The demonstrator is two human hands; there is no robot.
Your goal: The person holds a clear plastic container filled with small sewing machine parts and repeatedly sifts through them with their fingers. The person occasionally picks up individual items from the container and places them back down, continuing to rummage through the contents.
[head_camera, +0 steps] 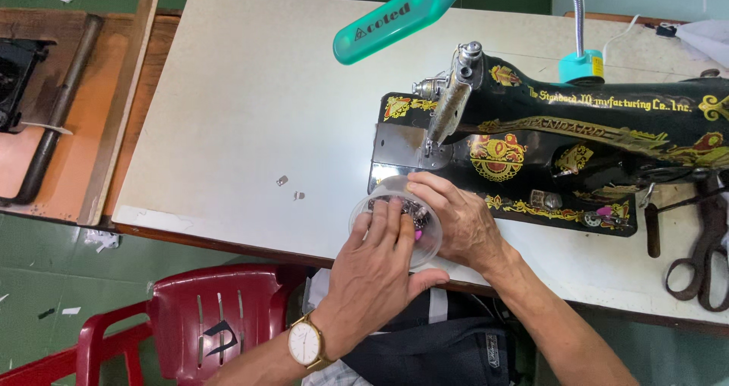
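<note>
Head view. A clear round plastic container (pixel 395 230) stands at the near edge of the pale surface (pixel 243 113), just in front of the bed of the black sewing machine (pixel 577 151) and below its needle end. The left hand (pixel 376 268) comes up from the near edge, palm down, its fingers (pixel 389 223) curled over the rim and reaching into the container, where small dark metal parts and a pink bit lie; the grip is narrow, and whether a part is pinched cannot be told, since the fingers hide it. The right hand (pixel 459 219) lies against the far right side of the container, fingers wrapped along the rim, holding it steady against the machine base. The container thus lies directly under the left fingertips and between the two hands; the left is the nearer to the contents.

Two small metal pieces (pixel 289 188) lie apart on the surface, left of the container and out of reach of both grips. Dark scissors (pixel 702 257) rest near the right edge. A teal lamp (pixel 406 14) hangs over the far side. A red plastic chair (pixel 197 318) stands below the near edge.
</note>
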